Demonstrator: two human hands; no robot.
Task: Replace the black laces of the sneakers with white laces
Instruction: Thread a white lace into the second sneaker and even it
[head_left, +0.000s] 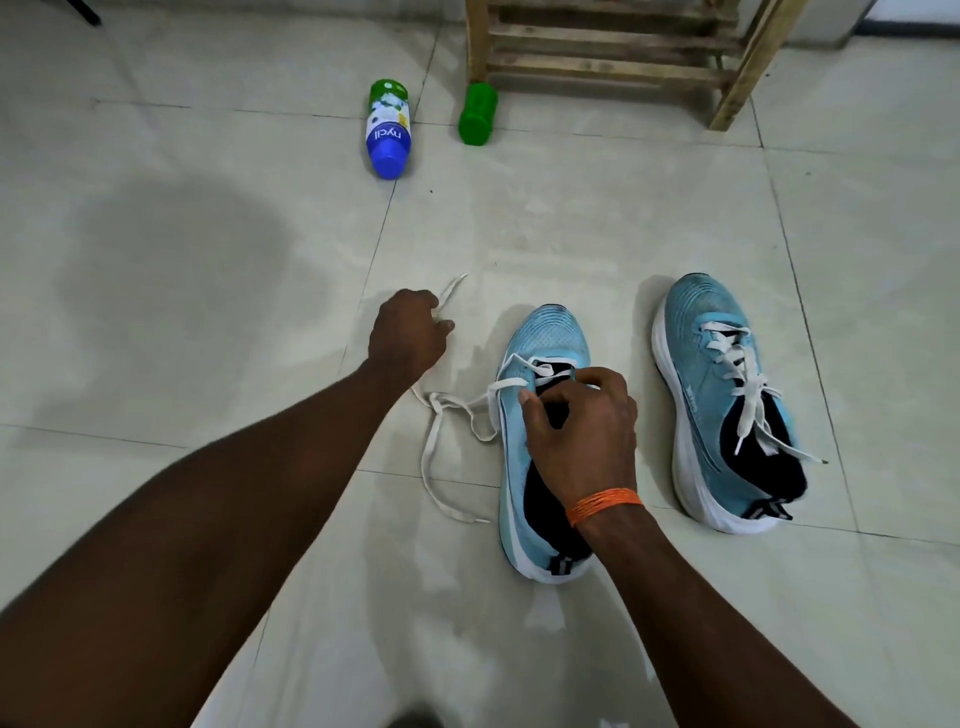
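Both forearms reach out over the tiled floor (208, 260). Right hand (576, 431), orange band (605, 505) on the wrist, sits on the half-laced sneaker (550, 332) with fingers and thumb curled onto its upper by the eyelets; can't tell if lace is pinched too. That sneaker's long axis runs away from the camera, toe far, heel near. White lace (434, 441) crosses only the rows near the toe, and the rest loops off its left side. Left hand (408, 332), just left of the toe, has its fingers closed on one free end. Second sneaker (711, 364) sits right of it, same heading, laced in white. Well beyond the toe: blue-and-green bottle (387, 130) on its side, green container (478, 114) by a wooden rack (613, 57); contents, no idea.
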